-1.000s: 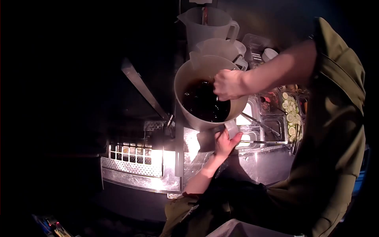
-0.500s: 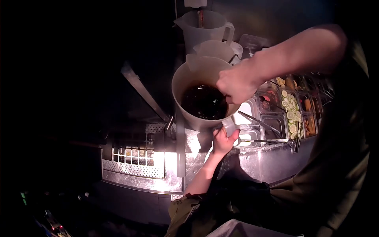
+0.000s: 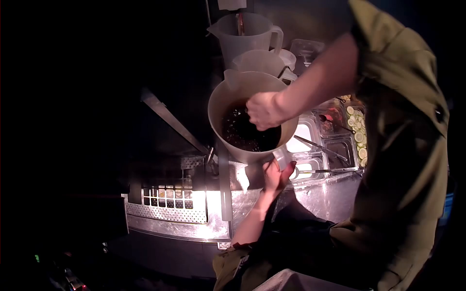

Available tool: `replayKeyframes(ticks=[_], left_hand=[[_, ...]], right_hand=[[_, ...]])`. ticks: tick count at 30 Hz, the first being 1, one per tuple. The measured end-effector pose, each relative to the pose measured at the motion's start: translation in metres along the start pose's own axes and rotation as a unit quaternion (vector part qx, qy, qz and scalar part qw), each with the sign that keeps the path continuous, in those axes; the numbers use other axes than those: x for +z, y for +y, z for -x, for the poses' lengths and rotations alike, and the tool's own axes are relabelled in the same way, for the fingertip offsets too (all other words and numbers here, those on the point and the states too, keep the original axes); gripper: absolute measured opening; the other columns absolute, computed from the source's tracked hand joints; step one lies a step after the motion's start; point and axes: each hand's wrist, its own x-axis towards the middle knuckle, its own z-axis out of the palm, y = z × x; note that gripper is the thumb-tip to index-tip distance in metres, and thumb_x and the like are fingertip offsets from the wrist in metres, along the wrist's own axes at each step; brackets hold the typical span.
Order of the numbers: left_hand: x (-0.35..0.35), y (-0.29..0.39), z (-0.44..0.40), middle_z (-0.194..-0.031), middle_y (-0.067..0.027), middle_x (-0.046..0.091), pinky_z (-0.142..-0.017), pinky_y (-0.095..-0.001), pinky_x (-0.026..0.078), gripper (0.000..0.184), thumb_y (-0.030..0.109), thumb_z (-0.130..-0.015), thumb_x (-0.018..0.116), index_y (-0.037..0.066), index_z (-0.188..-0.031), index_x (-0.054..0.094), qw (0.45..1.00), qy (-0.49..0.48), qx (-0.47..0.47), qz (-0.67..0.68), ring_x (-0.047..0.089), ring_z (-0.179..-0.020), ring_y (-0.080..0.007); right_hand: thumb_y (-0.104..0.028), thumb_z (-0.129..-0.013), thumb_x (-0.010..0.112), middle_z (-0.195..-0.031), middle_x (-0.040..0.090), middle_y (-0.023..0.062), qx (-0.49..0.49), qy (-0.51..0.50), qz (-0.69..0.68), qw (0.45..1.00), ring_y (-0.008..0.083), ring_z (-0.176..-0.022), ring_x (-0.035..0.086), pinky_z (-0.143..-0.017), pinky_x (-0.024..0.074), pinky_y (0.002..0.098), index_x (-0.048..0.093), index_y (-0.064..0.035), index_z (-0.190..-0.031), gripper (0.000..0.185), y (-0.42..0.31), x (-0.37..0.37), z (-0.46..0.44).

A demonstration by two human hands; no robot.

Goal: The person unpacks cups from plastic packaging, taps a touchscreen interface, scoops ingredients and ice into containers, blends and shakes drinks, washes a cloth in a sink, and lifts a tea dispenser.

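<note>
Darkness swallows the left side of the room, while hard light lands on the steel counter (image 3: 315,199) and flares white beside the perforated drain tray (image 3: 165,212). Out of the gloom slants a long metal bar (image 3: 175,122). And centre stage, over that counter, it's the big translucent pitcher (image 3: 235,94), mouth up, dark liquid (image 3: 245,138) inside with bubbles glinting on top! Left hand (image 3: 274,177) is wrapped round its handle (image 3: 280,158), low on the near side. Right hand (image 3: 264,111) is curled into a fist over the mouth (anything inside that grip is hidden, so I can't tell what it has). Just behind stands a second vessel (image 3: 262,60), then a tall spouted jug (image 3: 245,41) against the dim back wall. Off to the right, clear tubs (image 3: 301,138) line up, with sliced citrus (image 3: 358,133) in one, catching the light.
</note>
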Motion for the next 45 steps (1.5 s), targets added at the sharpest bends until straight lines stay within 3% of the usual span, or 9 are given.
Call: replayKeyframes(ticks=[4,9,14,23,28,31,37,39,45], left_hand=[[0.01,-0.021,0.004,-0.061,-0.0123,0.056,-0.05,-0.0346,0.044,0.019,0.016,-0.07,0.065,0.001,-0.077,0.055,0.984,0.054,0.112,-0.124,0.056,-0.053,-0.0291],[0.005,-0.006,-0.001,-0.063,-0.013,0.056,-0.051,-0.0354,0.044,0.025,0.024,-0.071,0.066,0.002,-0.072,0.054,0.988,0.024,0.029,-0.148,0.055,-0.055,-0.0307],[0.005,-0.011,-0.006,-0.062,-0.0123,0.058,-0.05,-0.0337,0.044,0.021,0.021,-0.069,0.067,0.003,-0.073,0.058,0.971,0.084,0.177,-0.137,0.057,-0.054,-0.0269],[0.003,-0.013,0.0,-0.062,-0.011,0.06,-0.053,-0.0332,0.045,0.017,0.02,-0.07,0.067,0.005,-0.068,0.059,1.0,0.025,-0.006,0.005,0.058,-0.053,-0.0254],[-0.001,0.0,-0.005,-0.058,-0.0106,0.057,-0.051,-0.0325,0.044,0.019,0.019,-0.071,0.064,0.003,-0.067,0.056,0.999,0.027,0.021,0.018,0.057,-0.052,-0.0258],[-0.001,-0.008,-0.001,-0.058,-0.0105,0.057,-0.05,-0.0324,0.044,0.018,0.019,-0.072,0.063,0.003,-0.069,0.056,1.0,0.018,0.015,-0.01,0.057,-0.051,-0.0263],[-0.002,0.001,-0.003,-0.051,-0.0094,0.052,-0.045,-0.0347,0.039,0.021,0.024,-0.071,0.065,0.005,-0.069,0.057,0.981,0.066,0.103,-0.15,0.051,-0.044,-0.027],[0.03,-0.073,0.021,-0.05,-0.0098,0.048,-0.046,-0.0355,0.038,0.028,0.03,-0.07,0.067,0.004,-0.067,0.055,0.935,0.09,0.115,-0.322,0.048,-0.045,-0.0276],[0.011,-0.013,-0.006,-0.06,-0.0158,0.052,-0.05,-0.0389,0.038,0.03,0.026,-0.072,0.067,0.001,-0.068,0.052,0.973,0.142,0.136,-0.123,0.05,-0.054,-0.0342]], right_hand=[[-0.016,-0.068,0.055,-0.07,0.061,0.0042,0.051,-0.056,-0.084,0.994,0.0216,-0.071,0.061,-0.058,0.0484,0.0366,0.063,-0.0126,-0.068,0.009,0.0,0.009,-0.012],[-0.017,-0.068,0.054,-0.071,0.062,0.0044,0.109,-0.092,-0.153,0.978,0.0219,-0.072,0.061,-0.059,0.0485,0.0367,0.063,-0.0127,-0.069,0.009,-0.002,0.015,-0.017],[-0.017,-0.069,0.054,-0.073,0.062,0.0045,0.175,-0.12,-0.205,0.955,0.0223,-0.073,0.061,-0.06,0.0485,0.0368,0.063,-0.0127,-0.071,0.01,-0.001,-0.001,-0.005],[-0.018,-0.071,0.053,-0.076,0.063,0.0048,0.316,-0.156,-0.187,0.917,0.023,-0.074,0.061,-0.061,0.0486,0.0369,0.063,-0.0128,-0.075,0.012,0.009,-0.089,0.043],[-0.022,-0.073,0.053,-0.077,0.063,0.0069,0.179,-0.103,0.009,0.978,0.0253,-0.076,0.061,-0.064,0.0487,0.038,0.063,-0.0097,-0.082,0.018,0.0,-0.106,0.032],[-0.021,-0.07,0.053,-0.074,0.063,0.0069,-0.027,-0.023,0.121,0.992,0.0235,-0.074,0.061,-0.061,0.0482,0.0361,0.063,-0.0085,-0.075,0.017,0.009,-0.039,0.007],[-0.021,-0.07,0.052,-0.072,0.063,0.0061,0.119,-0.104,-0.127,0.979,0.022,-0.071,0.061,-0.059,0.0478,0.0345,0.063,-0.0075,-0.071,0.017,-0.004,0.025,-0.021],[-0.021,-0.07,0.052,-0.071,0.063,0.0059,0.164,-0.108,-0.183,0.963,0.0215,-0.07,0.061,-0.059,0.0477,0.0339,0.063,-0.0071,-0.07,0.018,-0.009,0.032,-0.025],[-0.022,-0.07,0.052,-0.068,0.063,0.0051,0.275,-0.094,-0.305,0.907,0.02,-0.068,0.061,-0.057,0.0473,0.0323,0.063,-0.0061,-0.066,0.019,-0.032,0.01,-0.024]])
